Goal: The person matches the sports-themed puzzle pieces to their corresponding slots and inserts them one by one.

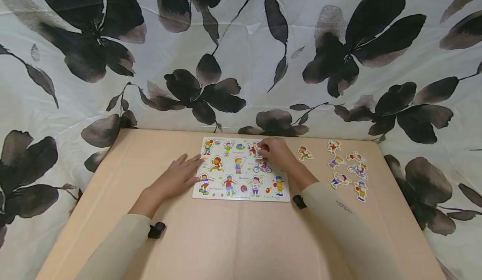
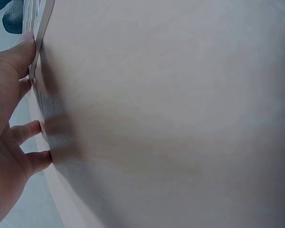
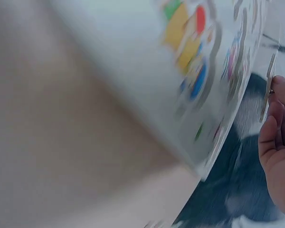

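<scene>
A white puzzle board (image 1: 222, 199) printed with sports figures lies flat near the table's far edge. Over its upper right part, my right hand (image 1: 278, 153) pinches a thin puzzle piece (image 3: 270, 88) between thumb and fingers. The right wrist view catches that piece edge-on; its picture cannot be made out there. My left hand (image 1: 176, 175) touches the board's left edge with spread fingers and holds nothing. Seen from the left wrist, the left fingers (image 2: 38, 161) meet the board's side. Just below the right hand is a cyclist figure (image 1: 262, 166) on the board.
Right of the board lie several loose puzzle pieces, among them a runner (image 1: 305, 153), a cyclist (image 1: 357, 170) and a figure in a blue cap (image 1: 360, 191). They rest on a beige table (image 1: 233, 242). Behind hangs a white cloth (image 1: 260, 50) with dark flowers.
</scene>
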The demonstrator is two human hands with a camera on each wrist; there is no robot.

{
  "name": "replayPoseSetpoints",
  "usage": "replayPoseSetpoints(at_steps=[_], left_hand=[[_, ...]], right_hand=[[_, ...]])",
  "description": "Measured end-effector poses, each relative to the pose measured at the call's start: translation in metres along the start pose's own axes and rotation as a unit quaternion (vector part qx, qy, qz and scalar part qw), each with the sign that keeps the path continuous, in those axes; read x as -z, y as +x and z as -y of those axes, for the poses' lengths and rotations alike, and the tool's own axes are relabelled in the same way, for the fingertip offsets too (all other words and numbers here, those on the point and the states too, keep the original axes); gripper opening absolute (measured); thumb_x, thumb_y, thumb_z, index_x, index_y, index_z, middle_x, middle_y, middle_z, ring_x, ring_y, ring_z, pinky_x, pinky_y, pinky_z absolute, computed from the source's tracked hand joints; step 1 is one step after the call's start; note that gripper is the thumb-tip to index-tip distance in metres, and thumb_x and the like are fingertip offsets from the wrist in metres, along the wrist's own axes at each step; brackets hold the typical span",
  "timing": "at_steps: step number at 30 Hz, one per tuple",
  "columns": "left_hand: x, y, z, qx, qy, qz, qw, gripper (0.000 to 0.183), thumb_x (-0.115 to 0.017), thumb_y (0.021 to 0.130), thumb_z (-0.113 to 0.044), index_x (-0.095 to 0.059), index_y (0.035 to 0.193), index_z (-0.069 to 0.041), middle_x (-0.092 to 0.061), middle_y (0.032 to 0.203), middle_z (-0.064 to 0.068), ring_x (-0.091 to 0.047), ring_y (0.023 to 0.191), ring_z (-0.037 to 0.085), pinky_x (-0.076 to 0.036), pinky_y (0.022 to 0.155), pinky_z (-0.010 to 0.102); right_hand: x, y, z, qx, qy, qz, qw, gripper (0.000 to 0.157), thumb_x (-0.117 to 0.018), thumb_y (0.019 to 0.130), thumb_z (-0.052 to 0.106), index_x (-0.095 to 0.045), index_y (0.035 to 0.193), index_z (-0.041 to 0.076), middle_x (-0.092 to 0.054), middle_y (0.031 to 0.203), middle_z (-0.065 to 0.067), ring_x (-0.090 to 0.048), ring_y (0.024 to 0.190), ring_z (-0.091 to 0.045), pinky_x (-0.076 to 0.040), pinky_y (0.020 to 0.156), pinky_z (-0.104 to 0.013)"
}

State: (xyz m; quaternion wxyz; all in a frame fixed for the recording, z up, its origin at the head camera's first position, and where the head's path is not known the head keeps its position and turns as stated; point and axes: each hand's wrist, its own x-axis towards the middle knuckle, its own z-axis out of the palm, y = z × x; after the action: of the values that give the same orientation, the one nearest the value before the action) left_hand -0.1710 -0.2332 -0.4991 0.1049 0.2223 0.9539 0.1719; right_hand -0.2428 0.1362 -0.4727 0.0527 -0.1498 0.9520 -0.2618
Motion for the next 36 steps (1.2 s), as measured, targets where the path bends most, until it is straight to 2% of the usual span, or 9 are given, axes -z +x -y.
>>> replayPoseSetpoints(at_steps=[4, 9, 16, 24, 28, 36], left_hand=[[0.0, -0.001, -0.001, -0.001, 0.001, 0.003, 1.0, 0.067, -0.063, 0.103, -0.041, -0.039, 0.161, -0.017, -0.031, 0.17, 0.005, -0.02, 0.155, 0.05, -0.021, 0.121, 0.073], [0.002, -0.003, -0.002, -0.002, 0.002, 0.001, 1.0, 0.067, -0.063, 0.102, -0.039, -0.039, 0.16, -0.016, -0.031, 0.17, 0.005, -0.021, 0.155, 0.05, -0.022, 0.121, 0.072], [0.002, -0.007, -0.002, 0.003, 0.002, 0.003, 1.0, 0.067, -0.063, 0.103, -0.039, -0.039, 0.161, -0.016, -0.03, 0.17, 0.006, -0.02, 0.155, 0.05, -0.021, 0.12, 0.073], [0.001, -0.011, 0.001, -0.004, 0.004, 0.0, 1.0, 0.067, -0.063, 0.103, -0.039, -0.039, 0.16, -0.015, -0.031, 0.17, 0.006, -0.021, 0.155, 0.05, -0.022, 0.121, 0.072], [0.0, -0.01, 0.001, -0.006, 0.005, 0.0, 1.0, 0.066, -0.062, 0.103, -0.04, -0.039, 0.161, -0.015, -0.031, 0.17, 0.006, -0.021, 0.155, 0.05, -0.022, 0.12, 0.072], [0.0, -0.007, 0.001, -0.015, 0.005, -0.002, 0.9999, 0.066, -0.062, 0.103, -0.039, -0.04, 0.16, -0.016, -0.031, 0.17, 0.005, -0.021, 0.155, 0.05, -0.022, 0.119, 0.074]], right_hand=[[-0.014, 0.016, 0.019, 0.007, 0.007, 0.017, 1.0, 0.021, -0.071, 0.1, 0.023, -0.076, 0.113, 0.008, -0.069, 0.101, -0.004, -0.059, 0.086, -0.015, -0.053, 0.076, -0.028], [-0.027, 0.035, 0.043, 0.017, -0.007, 0.008, 1.0, 0.017, -0.072, 0.099, 0.021, -0.077, 0.109, 0.009, -0.069, 0.096, -0.003, -0.06, 0.084, -0.014, -0.053, 0.076, -0.027], [-0.046, 0.05, 0.066, 0.028, -0.03, 0.02, 0.999, 0.015, -0.07, 0.099, 0.02, -0.077, 0.107, 0.009, -0.068, 0.095, -0.001, -0.057, 0.083, -0.014, -0.051, 0.074, -0.027], [-0.063, 0.057, 0.08, 0.026, -0.097, 0.064, 0.993, 0.014, -0.068, 0.102, 0.024, -0.074, 0.101, 0.011, -0.065, 0.092, -0.001, -0.054, 0.081, -0.013, -0.048, 0.073, -0.025], [-0.065, 0.057, 0.083, 0.027, -0.107, 0.067, 0.992, 0.015, -0.067, 0.102, 0.025, -0.073, 0.101, 0.011, -0.063, 0.092, -0.002, -0.053, 0.082, -0.014, -0.047, 0.073, -0.026], [-0.068, 0.056, 0.083, 0.002, -0.088, 0.06, 0.994, 0.013, -0.068, 0.102, 0.024, -0.072, 0.103, 0.012, -0.06, 0.091, -0.001, -0.054, 0.083, -0.014, -0.046, 0.072, -0.024]])
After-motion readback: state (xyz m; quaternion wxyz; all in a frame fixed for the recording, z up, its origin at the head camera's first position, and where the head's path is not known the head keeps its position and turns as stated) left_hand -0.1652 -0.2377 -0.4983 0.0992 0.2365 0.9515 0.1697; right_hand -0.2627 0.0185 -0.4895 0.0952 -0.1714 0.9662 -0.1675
